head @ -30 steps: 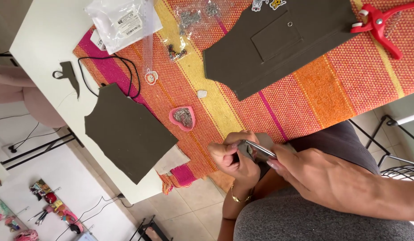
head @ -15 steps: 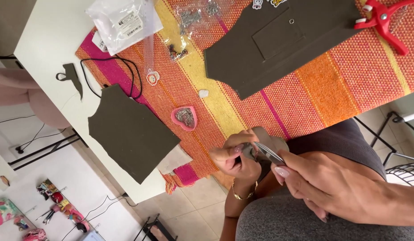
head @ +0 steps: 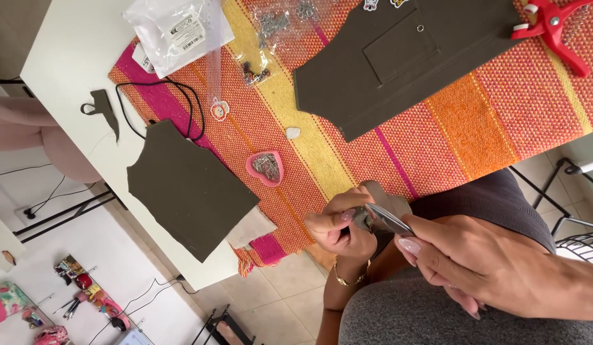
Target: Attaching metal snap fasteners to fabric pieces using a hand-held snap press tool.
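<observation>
Seen from the head camera, looking down past a lap in grey fabric, a small scrap of taupe fabric (head: 387,199) is pinched in the curled fingers of the left hand (head: 340,225), just below the table's edge. A slim metal tool (head: 387,218), seemingly tweezers or small snips, is gripped by the closed right hand (head: 482,263), its tip touching the scrap. The step in hand is judged to be fine work on that scrap; a steady pinch and a small, precise motion of the tool are called for next. On the white table (head: 66,57) a striped orange, yellow and pink woven mat (head: 475,121) is spread. Two dark olive cut fabric pieces are counted: one (head: 187,188) near the table's edge, one larger (head: 398,57) with a pocket outline. One pink heart-shaped dish (head: 265,167) of pins, one red plier-like tool (head: 552,25), one black cord (head: 175,102) and several clear plastic bags (head: 181,29) are also seen.
</observation>
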